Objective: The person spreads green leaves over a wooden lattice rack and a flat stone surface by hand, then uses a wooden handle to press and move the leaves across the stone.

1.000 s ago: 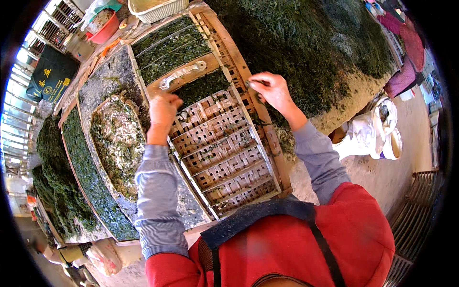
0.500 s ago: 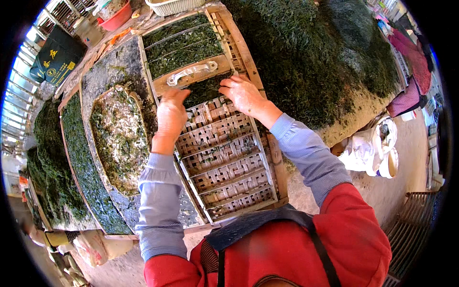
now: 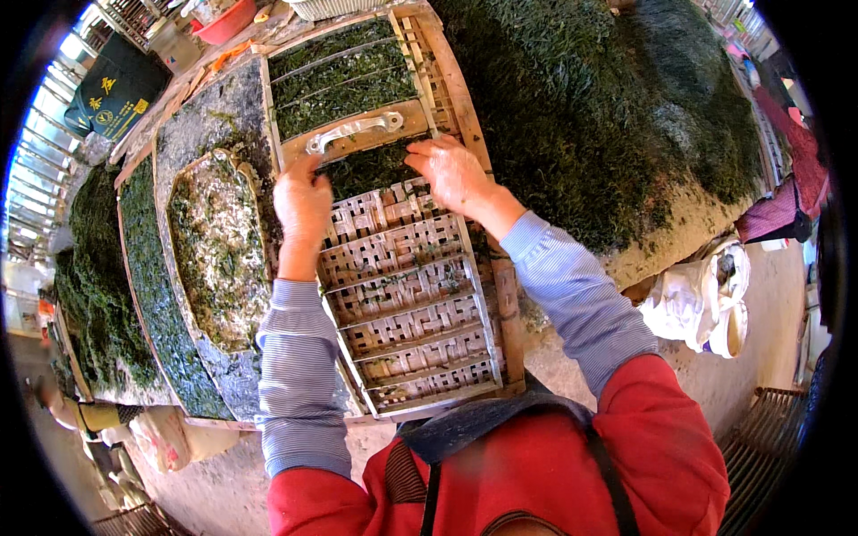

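A slatted wooden frame (image 3: 359, 364) lies over a woven bamboo mat (image 3: 402, 290), split into several compartments. Shredded dark green seaweed (image 3: 344, 67) fills the far compartments, and more seaweed (image 3: 366, 171) lies in the one just below a wooden crossbar with a metal handle (image 3: 356, 131). My left hand (image 3: 302, 205) is at this compartment's left end, fingers bent and thumb apart. Over its right end, my right hand (image 3: 454, 175) has its bent fingers at the seaweed. Both hands' fingertips are partly hidden; I see nothing held. The nearer compartments show mostly bare weave with scraps.
A large seaweed heap (image 3: 581, 107) covers the surface at right. To the left are a shallow basket crusted with seaweed scraps (image 3: 219, 250) and another green layer (image 3: 165, 304). A red basin (image 3: 223, 22) stands far left; white buckets (image 3: 728, 326) stand at right.
My left hand has moved left across the compartment, uncovering seaweed there. My right hand stays near the right end. The view has shifted slightly.
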The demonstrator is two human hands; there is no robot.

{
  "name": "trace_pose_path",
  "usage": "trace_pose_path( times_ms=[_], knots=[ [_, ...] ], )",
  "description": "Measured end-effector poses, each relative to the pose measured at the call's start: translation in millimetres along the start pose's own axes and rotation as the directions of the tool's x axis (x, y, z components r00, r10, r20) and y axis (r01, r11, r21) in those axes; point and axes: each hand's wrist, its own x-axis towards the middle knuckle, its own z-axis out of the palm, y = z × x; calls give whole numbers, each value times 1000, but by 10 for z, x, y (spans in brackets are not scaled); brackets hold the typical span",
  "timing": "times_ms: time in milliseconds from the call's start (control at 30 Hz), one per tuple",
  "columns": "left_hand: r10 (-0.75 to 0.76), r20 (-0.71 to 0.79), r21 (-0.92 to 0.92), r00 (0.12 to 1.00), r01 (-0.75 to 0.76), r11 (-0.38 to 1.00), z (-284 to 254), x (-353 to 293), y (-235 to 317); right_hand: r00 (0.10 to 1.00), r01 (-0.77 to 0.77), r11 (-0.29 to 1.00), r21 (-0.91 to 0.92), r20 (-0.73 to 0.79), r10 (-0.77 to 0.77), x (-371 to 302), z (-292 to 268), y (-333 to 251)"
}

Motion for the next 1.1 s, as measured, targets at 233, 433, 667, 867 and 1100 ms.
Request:
trace_pose_path(
  times_ms=[233,433,667,867,1100],
  knots=[
    [181,125,20,975,-185,982,545,-88,533,982,-103,991,79,-150,114,18,-348,-22],
    [131,4,-106,991,-130,986,243,80,345,995,-47,990,-130,82,58,-188,-103,1],
    [144,225,291,964,-207,934,-61,-80,-224,989,-4,987,-159,147,27,-78,-158,-70],
    [233,115,141,966,-248,958,-321,-169,-136,958,251,968,26,-149,-244,148,-237,-269],
    [64,483,-158,873,15,987,-284,-88,-312,999,-17,913,407,50,-4,472,201,-92]
  ],
)
